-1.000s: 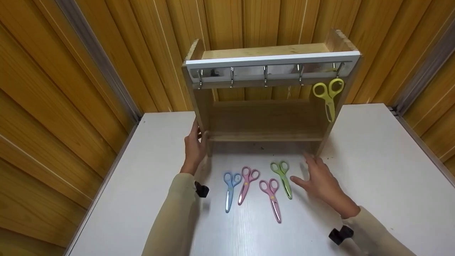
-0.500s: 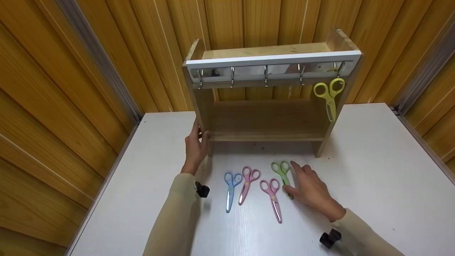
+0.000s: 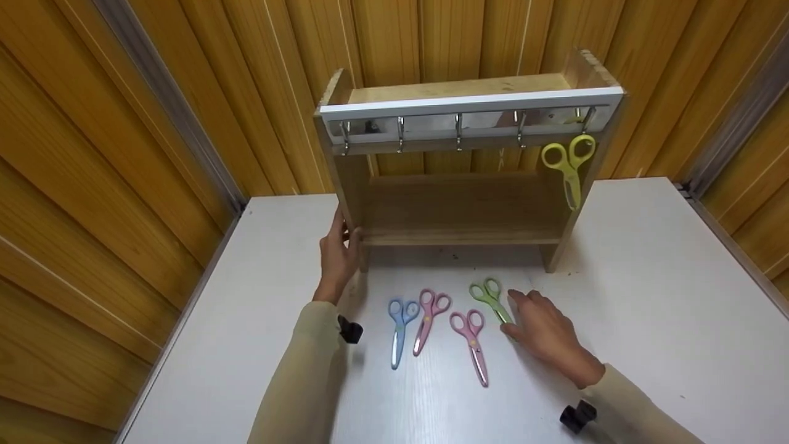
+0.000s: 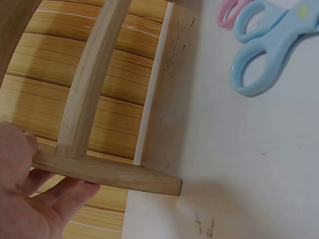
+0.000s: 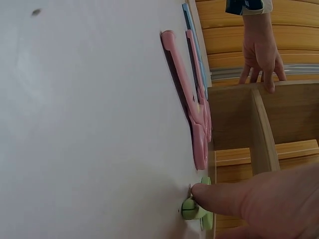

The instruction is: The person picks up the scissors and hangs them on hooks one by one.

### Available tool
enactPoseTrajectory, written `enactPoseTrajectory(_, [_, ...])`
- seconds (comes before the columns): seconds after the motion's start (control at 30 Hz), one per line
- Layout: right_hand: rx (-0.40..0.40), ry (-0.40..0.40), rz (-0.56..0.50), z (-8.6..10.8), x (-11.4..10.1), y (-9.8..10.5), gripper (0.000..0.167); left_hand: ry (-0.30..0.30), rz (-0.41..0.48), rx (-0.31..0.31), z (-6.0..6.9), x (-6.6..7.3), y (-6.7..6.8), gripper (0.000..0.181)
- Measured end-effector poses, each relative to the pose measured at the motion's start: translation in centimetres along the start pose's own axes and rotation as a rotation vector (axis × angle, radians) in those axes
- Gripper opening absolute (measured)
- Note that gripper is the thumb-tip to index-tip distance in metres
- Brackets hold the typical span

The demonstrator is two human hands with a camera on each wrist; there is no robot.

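Left hand (image 3: 337, 262) is gripping the wooden hook-rail shelf (image 3: 459, 209) at left, presumably steadying it; half-open right hand (image 3: 545, 327) is touching green scissors (image 3: 490, 300).

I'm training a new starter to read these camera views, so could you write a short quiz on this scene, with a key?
1. Multiple choice: which scissors are nearest the right hand?
A) blue
B) green
C) yellow

2. True or false: one pair of scissors hangs from a hook.

3. Short answer: what does the left hand hold?

Key:
1. B, the green scissors, beside its thumb.
2. True: the yellow scissors hang there.
3. A side panel of the wooden shelf.
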State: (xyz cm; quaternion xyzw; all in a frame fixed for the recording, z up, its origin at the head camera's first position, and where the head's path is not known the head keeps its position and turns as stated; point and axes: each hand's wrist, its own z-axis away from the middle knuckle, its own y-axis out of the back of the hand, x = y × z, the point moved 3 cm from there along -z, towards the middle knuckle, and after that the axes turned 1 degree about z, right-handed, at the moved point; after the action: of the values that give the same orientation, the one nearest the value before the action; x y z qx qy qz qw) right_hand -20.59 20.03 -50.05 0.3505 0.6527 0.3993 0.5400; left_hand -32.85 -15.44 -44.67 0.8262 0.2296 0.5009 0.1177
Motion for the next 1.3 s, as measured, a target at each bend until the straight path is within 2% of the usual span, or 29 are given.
enactPoseTrajectory(0.23, [0.047,0.049,0.014,0.12,0.26,0.64,0.022,0.04,-0.002,0.001,-0.05,-0.01,-0.04,0.07])
enactPoseTrajectory(0.3, [0.06,0.056,0.018,0.1,0.3,0.7,0.015,0.045,-0.005,0.002,-0.05,-0.04,-0.07,0.069])
enactPoseTrajectory(0.6, [0.099,0.075,0.043,-0.2,0.57,0.4,0.012,-0.028,-0.027,0.019,0.17,-0.06,0.07,0.062])
enactPoseTrajectory(0.8, [0.103,0.08,0.051,-0.28,0.61,0.43,0.013,-0.031,-0.019,0.016,0.1,0.08,0.07,0.064])
enactPoseTrajectory(1.0, [0.084,0.067,0.041,-0.24,0.64,0.49,0.012,-0.067,0.015,0.023,0.14,0.1,0.07,0.066])
enactPoseTrajectory(1.3, [0.089,0.07,0.048,-0.31,0.68,0.42,0.012,-0.013,0.006,0.009,0.07,0.09,0.03,0.067])
